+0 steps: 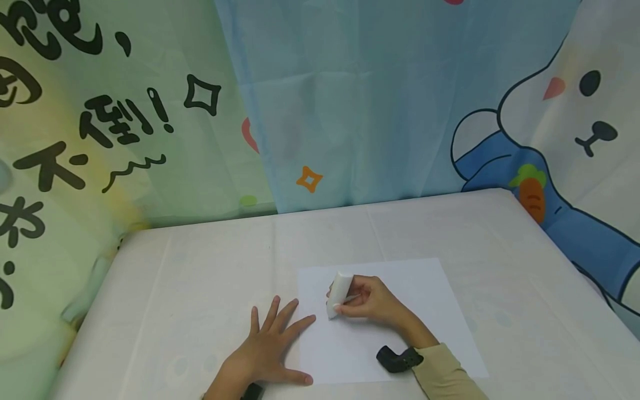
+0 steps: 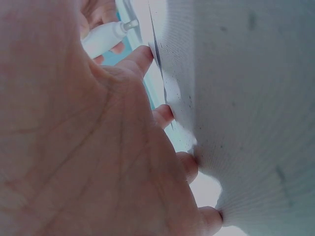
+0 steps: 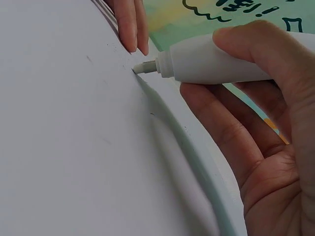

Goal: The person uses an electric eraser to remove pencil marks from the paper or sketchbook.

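Note:
A thick white electric eraser (image 1: 340, 293) is pinched between the thumb and fingers of my right hand (image 1: 377, 303). It leans over a sheet of white paper (image 1: 425, 300), and in the right wrist view its narrow tip (image 3: 139, 69) meets the sheet's surface. Small dark specks and faint marks lie on the paper around that tip. To the left, my left hand (image 1: 267, 353) lies with fingers spread wide, its index fingertip and thumb at the paper's left edge and the other fingers on the white cloth.
White cloth covers the table (image 1: 210, 283) around the sheet. A black wrist camera (image 1: 397, 360) sticks out from the right cuff over the paper. Printed curtains (image 1: 350, 111) hang behind the table's far edge and along its sides.

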Motion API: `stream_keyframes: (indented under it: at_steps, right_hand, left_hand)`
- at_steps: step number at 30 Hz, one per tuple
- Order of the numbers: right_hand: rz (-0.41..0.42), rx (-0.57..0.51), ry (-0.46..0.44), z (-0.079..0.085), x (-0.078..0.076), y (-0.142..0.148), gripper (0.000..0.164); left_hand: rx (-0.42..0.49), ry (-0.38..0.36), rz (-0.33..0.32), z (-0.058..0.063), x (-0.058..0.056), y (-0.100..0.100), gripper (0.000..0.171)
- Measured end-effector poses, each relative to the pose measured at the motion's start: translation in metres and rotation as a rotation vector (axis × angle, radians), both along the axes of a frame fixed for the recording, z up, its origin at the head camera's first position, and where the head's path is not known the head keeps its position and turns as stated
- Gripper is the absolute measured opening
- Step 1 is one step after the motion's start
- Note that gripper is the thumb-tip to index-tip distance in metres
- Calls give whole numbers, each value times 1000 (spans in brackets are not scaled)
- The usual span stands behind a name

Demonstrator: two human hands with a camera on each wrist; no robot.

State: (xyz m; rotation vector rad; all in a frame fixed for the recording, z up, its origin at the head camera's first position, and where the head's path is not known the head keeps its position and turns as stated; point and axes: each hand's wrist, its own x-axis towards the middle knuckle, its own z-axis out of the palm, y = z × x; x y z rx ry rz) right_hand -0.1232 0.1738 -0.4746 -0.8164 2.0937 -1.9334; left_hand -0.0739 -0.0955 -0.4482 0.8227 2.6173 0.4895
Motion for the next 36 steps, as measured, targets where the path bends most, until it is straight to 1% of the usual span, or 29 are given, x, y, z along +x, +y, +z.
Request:
stream_keyframes:
  at_steps: [5, 14, 16, 21, 29, 32, 34, 36]
  right_hand:
    - [-28, 7, 18, 2, 0, 0, 39]
    - [-50, -33, 44, 0, -2, 0, 36]
    - [-65, -28, 51, 1, -2, 0, 36]
    - [-106, -15, 59, 3, -2, 0, 36]
    - [-131, -29, 59, 2, -4, 0, 39]
    - [-172, -42, 65, 2, -5, 0, 40]
    - [-221, -79, 29, 3, -6, 0, 46]
    - [-278, -134, -35, 5, -7, 0, 53]
  left_hand:
    - [-4, -6, 3, 1, 0, 0, 97]
    - [-8, -6, 5, 3, 1, 0, 97]
    - [-8, -6, 5, 3, 1, 1, 97]
    - [-2, -2, 6, 3, 1, 1, 97]
    - [-5, -1, 5, 3, 1, 0, 98]
    - [0, -2, 6, 2, 1, 0, 98]
    - [4, -3, 6, 2, 1, 0, 98]
    - [5, -5, 6, 1, 0, 0, 98]
